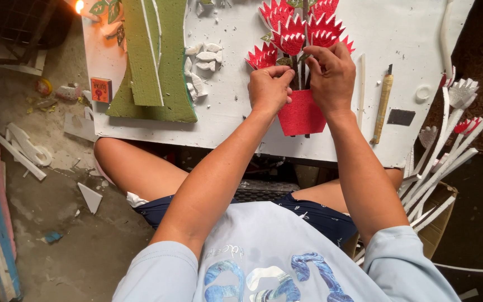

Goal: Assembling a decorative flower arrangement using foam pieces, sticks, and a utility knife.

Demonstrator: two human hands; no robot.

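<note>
Pinching the stems above the red pot (300, 114), the left hand (268, 88) and right hand (331, 75) grip tight; red flowers (297, 28) fan out far on the white worktop (225, 120).

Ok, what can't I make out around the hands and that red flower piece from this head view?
- Stems above the red pot: hidden behind the left hand and right hand.
- What the fingertips pinch: covered by the fingers themselves.
- Topmost red flowers: cut off by the top edge.
- Blade of the craft knife: too small to tell.
- White board front underside: out of sight.
</note>
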